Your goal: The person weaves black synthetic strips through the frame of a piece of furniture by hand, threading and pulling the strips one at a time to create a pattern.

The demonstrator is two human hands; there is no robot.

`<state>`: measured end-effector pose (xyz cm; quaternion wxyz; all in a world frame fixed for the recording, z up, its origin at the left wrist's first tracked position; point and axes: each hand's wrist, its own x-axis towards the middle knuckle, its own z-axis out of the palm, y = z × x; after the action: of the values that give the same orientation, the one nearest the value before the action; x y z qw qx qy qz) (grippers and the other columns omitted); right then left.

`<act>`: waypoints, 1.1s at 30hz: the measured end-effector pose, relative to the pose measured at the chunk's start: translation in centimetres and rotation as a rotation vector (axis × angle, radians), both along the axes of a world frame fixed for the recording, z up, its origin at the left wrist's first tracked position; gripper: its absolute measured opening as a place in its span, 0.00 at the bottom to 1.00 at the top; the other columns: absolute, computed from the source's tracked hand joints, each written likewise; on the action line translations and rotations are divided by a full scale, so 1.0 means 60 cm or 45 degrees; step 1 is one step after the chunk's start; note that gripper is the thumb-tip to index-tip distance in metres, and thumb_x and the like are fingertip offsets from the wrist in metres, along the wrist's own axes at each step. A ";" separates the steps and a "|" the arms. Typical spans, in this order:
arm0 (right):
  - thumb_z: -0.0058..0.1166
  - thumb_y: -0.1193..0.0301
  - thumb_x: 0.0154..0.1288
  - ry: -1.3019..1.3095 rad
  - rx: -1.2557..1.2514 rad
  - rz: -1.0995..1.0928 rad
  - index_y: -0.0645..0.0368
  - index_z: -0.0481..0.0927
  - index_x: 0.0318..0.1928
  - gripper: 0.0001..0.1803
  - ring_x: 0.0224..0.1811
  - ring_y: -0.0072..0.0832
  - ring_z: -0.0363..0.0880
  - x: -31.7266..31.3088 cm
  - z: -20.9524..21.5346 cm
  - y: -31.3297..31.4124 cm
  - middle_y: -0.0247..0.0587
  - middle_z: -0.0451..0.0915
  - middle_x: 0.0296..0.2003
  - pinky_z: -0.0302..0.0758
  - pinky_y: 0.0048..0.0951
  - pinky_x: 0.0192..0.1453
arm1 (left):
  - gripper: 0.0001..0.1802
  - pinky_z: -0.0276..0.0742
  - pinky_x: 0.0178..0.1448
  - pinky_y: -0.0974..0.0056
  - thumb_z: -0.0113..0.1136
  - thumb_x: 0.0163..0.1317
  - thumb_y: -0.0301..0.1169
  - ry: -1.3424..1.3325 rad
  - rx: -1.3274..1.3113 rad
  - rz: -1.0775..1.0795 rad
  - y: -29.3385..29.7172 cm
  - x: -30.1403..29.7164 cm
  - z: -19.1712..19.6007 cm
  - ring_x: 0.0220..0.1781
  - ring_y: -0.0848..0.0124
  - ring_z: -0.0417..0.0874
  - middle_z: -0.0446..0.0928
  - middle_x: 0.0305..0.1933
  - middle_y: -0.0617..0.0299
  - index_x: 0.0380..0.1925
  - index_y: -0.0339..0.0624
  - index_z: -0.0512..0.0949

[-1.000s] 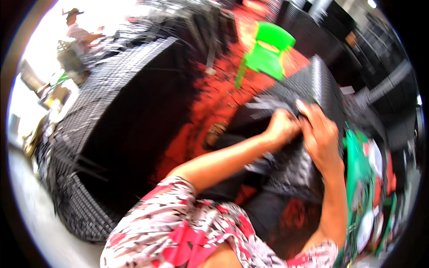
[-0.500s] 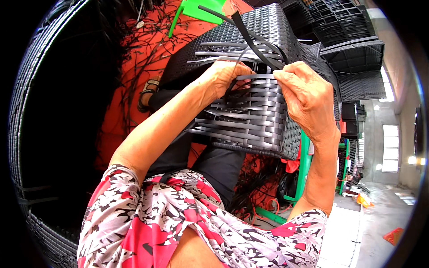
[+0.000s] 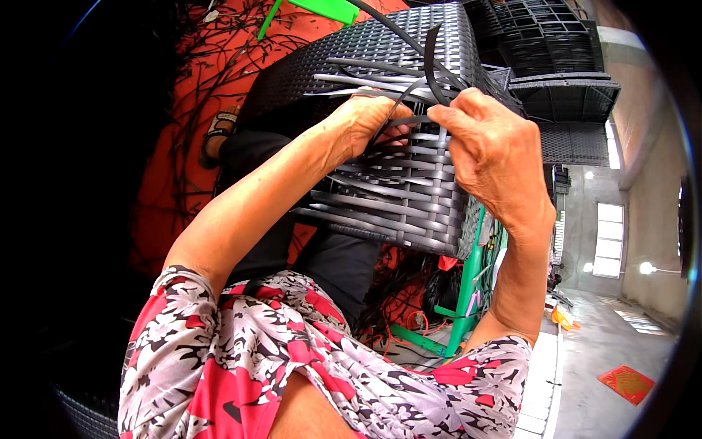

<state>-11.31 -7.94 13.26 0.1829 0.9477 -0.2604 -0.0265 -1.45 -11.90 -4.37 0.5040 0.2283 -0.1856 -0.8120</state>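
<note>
A black woven wicker furniture piece (image 3: pixel 420 228) lies across my lap, with loose flat strips (image 3: pixel 340 78) sticking out to the left of its unfinished side. My left hand (image 3: pixel 371 121) is at the gap in the weave, its fingers curled at a dark plastic strip (image 3: pixel 415 119). At the right end of that strip, my right hand (image 3: pixel 491 150) pinches it between thumb and forefinger, close to the corner. Longer strip ends (image 3: pixel 431 58) curve upward above the right hand. Part of the left fingertips is hidden behind strips.
A red floor (image 3: pixel 164 197) on the left is strewn with strip scraps. A green stool (image 3: pixel 325 9) stands beyond the woven piece, and a green frame (image 3: pixel 468 293) is near my right forearm. More black woven pieces (image 3: pixel 563 99) are stacked at the far right.
The whole view has shifted slightly. My right hand has moved a little left, nearer the left hand, and the strip end above it now stands more upright. Both hands stay at the gap.
</note>
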 end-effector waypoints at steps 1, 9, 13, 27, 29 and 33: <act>0.58 0.75 0.52 -0.021 0.002 0.054 0.53 0.80 0.33 0.07 0.33 0.33 0.77 -0.003 -0.009 -0.007 0.36 0.72 0.27 0.74 0.34 0.31 | 0.03 0.79 0.38 0.67 0.63 0.51 0.24 0.031 0.053 0.030 0.005 -0.001 0.002 0.29 0.75 0.78 0.78 0.27 0.64 0.28 0.39 0.79; 0.58 0.76 0.50 -0.073 -0.022 0.101 0.58 0.76 0.30 0.05 0.31 0.33 0.74 -0.018 -0.007 -0.010 0.36 0.70 0.25 0.72 0.33 0.29 | 0.05 0.78 0.36 0.67 0.67 0.49 0.27 -0.034 -0.091 -0.106 -0.014 0.005 -0.006 0.27 0.73 0.77 0.76 0.24 0.63 0.23 0.40 0.79; 0.57 0.77 0.49 0.038 -0.133 0.060 0.58 0.75 0.29 0.05 0.30 0.32 0.74 -0.021 -0.011 -0.008 0.36 0.69 0.25 0.72 0.33 0.28 | 0.06 0.78 0.36 0.68 0.66 0.49 0.27 -0.018 -0.111 -0.111 -0.016 0.005 -0.010 0.27 0.73 0.77 0.76 0.23 0.63 0.22 0.39 0.79; 0.56 0.76 0.48 0.103 -0.081 -0.007 0.56 0.76 0.25 0.03 0.31 0.30 0.74 -0.016 -0.035 -0.014 0.32 0.71 0.25 0.74 0.32 0.28 | 0.06 0.80 0.33 0.71 0.66 0.48 0.24 -0.094 -0.028 -0.054 0.005 0.013 0.018 0.25 0.73 0.77 0.75 0.24 0.61 0.24 0.36 0.77; 0.58 0.76 0.51 0.166 -0.083 -0.019 0.56 0.79 0.29 0.04 0.31 0.31 0.76 -0.010 -0.039 -0.012 0.32 0.73 0.26 0.74 0.32 0.30 | 0.06 0.74 0.36 0.72 0.65 0.51 0.26 -0.097 -0.224 -0.039 0.010 0.009 0.000 0.27 0.75 0.76 0.75 0.25 0.64 0.29 0.38 0.78; 0.63 0.74 0.47 -0.068 -0.017 0.068 0.58 0.81 0.33 0.10 0.36 0.33 0.77 0.001 -0.032 0.001 0.37 0.78 0.35 0.76 0.31 0.34 | 0.05 0.67 0.35 0.72 0.64 0.52 0.24 -0.077 -0.206 0.089 0.001 -0.003 -0.033 0.29 0.77 0.75 0.76 0.25 0.67 0.30 0.39 0.78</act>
<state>-11.26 -7.89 11.37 0.1829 0.9534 -0.2399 0.0055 -1.60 -11.85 -6.38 0.5429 0.2174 -0.2577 -0.7691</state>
